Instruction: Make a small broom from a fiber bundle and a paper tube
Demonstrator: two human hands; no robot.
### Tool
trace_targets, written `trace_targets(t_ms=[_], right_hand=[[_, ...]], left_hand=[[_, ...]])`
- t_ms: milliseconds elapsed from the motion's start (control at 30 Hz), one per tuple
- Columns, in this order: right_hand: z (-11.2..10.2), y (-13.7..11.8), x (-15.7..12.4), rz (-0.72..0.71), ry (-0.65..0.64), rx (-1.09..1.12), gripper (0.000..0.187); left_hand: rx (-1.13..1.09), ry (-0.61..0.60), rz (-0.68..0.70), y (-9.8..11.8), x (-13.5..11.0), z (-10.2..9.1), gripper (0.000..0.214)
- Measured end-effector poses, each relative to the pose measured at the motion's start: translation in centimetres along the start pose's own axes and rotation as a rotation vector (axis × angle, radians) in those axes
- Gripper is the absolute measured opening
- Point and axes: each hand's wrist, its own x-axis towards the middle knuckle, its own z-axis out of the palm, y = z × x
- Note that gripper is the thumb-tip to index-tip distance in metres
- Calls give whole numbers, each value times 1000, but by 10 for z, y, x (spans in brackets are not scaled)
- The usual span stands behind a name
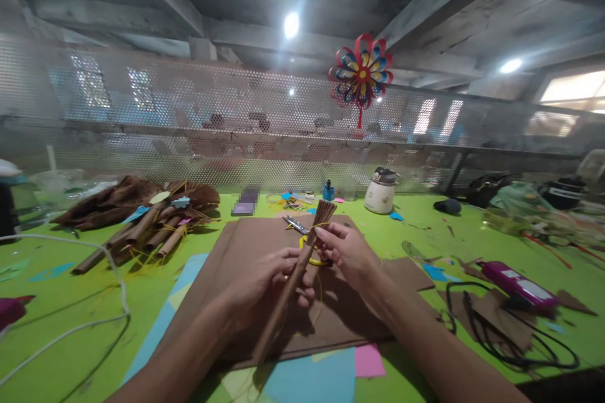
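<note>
A rolled brown paper stick (283,302) with a fringed top (324,211) is held slanted over a brown paper sheet (265,245). My left hand (267,286) is closed round the middle of the roll. My right hand (343,249) pinches the roll just under the fringe, where a yellow string (312,259) loops around it. Scissors (297,224) with yellow handles lie on the brown sheet behind the hands.
Several finished brown paper brooms (151,227) lie at the left. A white cable (85,321) crosses the green table (61,296). A magenta glue gun (517,284) and black cord (501,340) sit right. A white jar (382,192) stands behind; coloured sheets (312,378) lie in front.
</note>
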Motion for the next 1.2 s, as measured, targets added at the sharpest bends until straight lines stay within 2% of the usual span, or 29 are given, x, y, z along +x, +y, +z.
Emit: trace_targets(t_ms=[200, 333, 500, 633, 733, 833, 867, 933, 1033, 1133, 1200], right_hand=[[-1, 2, 0, 18, 17, -46, 33], [0, 1, -2, 19, 24, -106, 34], [4, 4, -3, -33, 67, -203, 35], [6, 5, -2, -74, 46, -282, 37], [3, 3, -4, 7, -85, -220, 37], [-1, 0, -8, 190, -362, -149, 52], [-3, -1, -9, 220, -428, -151, 50], [-9, -3, -8, 201, -477, -192, 38], [-20, -6, -1, 103, -387, -262, 28], [-32, -9, 10, -8, -163, -286, 23], [-39, -10, 17, -76, -36, -264, 24]], left_hand=[[-79, -7, -62, 3, 0, -3, 38], [25, 100, -104, 4, 0, 3, 44], [325, 231, 39, -7, 6, 5, 35], [325, 238, 63, -12, 9, -1, 32], [276, 219, 54, -6, 5, -2, 29], [187, 137, 9, 3, -2, 0, 25], [152, 106, -4, 5, -4, 0, 24], [94, 52, -10, 10, -6, 1, 23], [59, -15, -1, 13, -9, 2, 27], [33, -111, -15, 11, -12, 4, 26], [28, -198, -77, 9, -14, 4, 26]])
